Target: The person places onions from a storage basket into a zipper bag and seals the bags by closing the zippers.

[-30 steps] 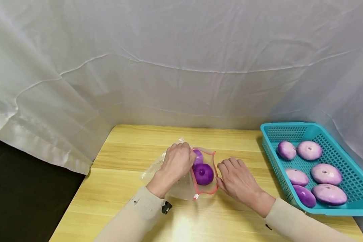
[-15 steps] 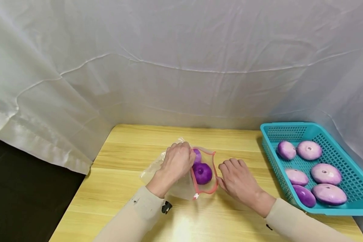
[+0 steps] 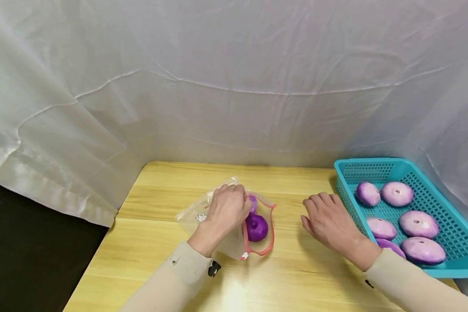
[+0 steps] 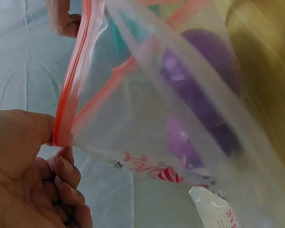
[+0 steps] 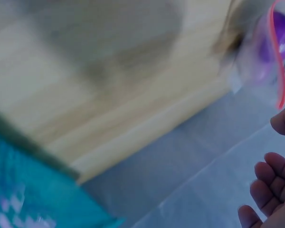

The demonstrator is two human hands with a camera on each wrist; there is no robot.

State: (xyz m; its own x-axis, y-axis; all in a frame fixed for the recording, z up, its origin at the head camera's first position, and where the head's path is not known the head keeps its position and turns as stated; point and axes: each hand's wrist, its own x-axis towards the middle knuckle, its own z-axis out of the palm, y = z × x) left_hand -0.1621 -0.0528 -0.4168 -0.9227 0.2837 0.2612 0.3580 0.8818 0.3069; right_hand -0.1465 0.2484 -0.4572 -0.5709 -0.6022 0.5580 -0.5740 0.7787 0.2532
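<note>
A clear zip bag (image 3: 226,242) with a red zip edge lies on the table, its mouth standing open to the right. Two purple onions (image 3: 256,228) show inside, one behind the other. My left hand (image 3: 228,210) pinches the bag's red rim between thumb and fingers, plain in the left wrist view (image 4: 33,166). My right hand (image 3: 331,221) is in the air between the bag and the basket, holding nothing; its fingers are loosely bent in the right wrist view (image 5: 270,185).
On the right stands a turquoise perforated basket (image 3: 444,190) with several purple-and-white onions (image 3: 419,224). Pale fabric (image 3: 234,86) hangs behind the wooden table (image 3: 148,260). Dark ground (image 3: 31,247) lies past the left table edge.
My right hand has let go of the bag's edge and moved right, toward the basket. The bag's mouth has shifted slightly left; my left hand stays on its rim.
</note>
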